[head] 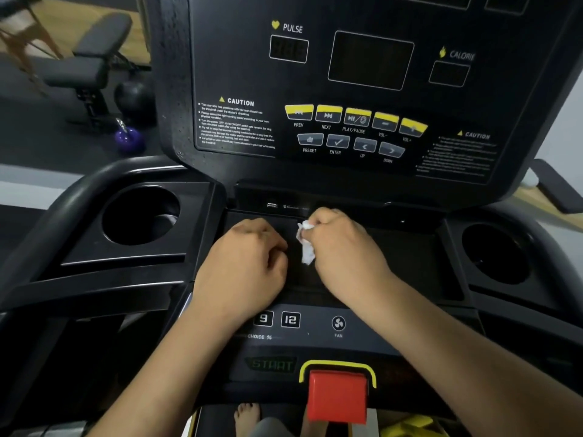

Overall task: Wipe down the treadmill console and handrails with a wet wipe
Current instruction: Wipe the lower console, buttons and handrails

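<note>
1. A head-worn camera looked down on a black treadmill console (202,241), with two bare forearms reaching in from the bottom edge.
2. The right hand (344,247) was clenched around a crumpled white wet wipe (306,247). The wipe stuck out from the thumb side of the fist, over the flat tray (410,257) in the middle of the console, nearer the tray's back edge. Whether it touched the tray could not be told.
3. The left hand (246,263) rested on the left half of the tray, just beside the wipe. Its fingers were curled under into a fist, with nothing visible in it.
4. A round left cup holder (140,216) sat at the console's left side and a right cup holder (495,253) at its right side, with the tray between them.
5. Near the console's front edge, below the wrists, were number buttons (277,319) marked 9 and 12, and a fan button (338,323).
6. At the front edge itself sat a red stop button (337,395) in a yellow surround, with a START button (272,364) to its left.
7. The upright panel behind the tray carried a dark display (370,59), a row of yellow media buttons (356,116), and caution text.
8. A curved black handrail (56,203) ran along the console's left edge.
9. Beyond that edge stood a weight bench (91,61), with a purple kettlebell (129,138) on the floor.
</note>
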The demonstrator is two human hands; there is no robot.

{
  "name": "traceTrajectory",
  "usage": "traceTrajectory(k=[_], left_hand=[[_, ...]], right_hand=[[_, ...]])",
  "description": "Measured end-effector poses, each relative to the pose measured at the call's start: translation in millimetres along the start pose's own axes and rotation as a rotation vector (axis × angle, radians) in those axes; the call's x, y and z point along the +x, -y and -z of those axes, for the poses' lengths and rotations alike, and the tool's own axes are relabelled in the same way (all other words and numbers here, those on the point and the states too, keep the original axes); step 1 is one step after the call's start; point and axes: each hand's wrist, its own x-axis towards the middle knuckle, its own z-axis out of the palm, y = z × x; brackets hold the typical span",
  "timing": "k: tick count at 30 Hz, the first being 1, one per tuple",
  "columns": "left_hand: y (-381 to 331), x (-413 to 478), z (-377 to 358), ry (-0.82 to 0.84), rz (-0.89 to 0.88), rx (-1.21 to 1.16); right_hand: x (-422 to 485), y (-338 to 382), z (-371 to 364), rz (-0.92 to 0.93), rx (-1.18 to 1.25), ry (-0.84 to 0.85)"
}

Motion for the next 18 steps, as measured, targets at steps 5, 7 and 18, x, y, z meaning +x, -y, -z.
traceTrajectory(k=[5, 7, 18], left_hand=[[0.2, -0.9, 0.9, 0.006, 0.016, 0.005], [-0.6, -1.0, 1.1, 0.005, 0.024, 0.008], [-1.9, 0.7, 0.4, -0.001, 0.007, -0.002]], right_hand=[[-12.1, -15.4, 13.2, -0.117, -0.194, 0.02], [-18.9, -23.6, 19.0, -0.16, -0.266, 0.061], [7.4, -5.4, -1.4, 0.078, 0.068, 0.013]])
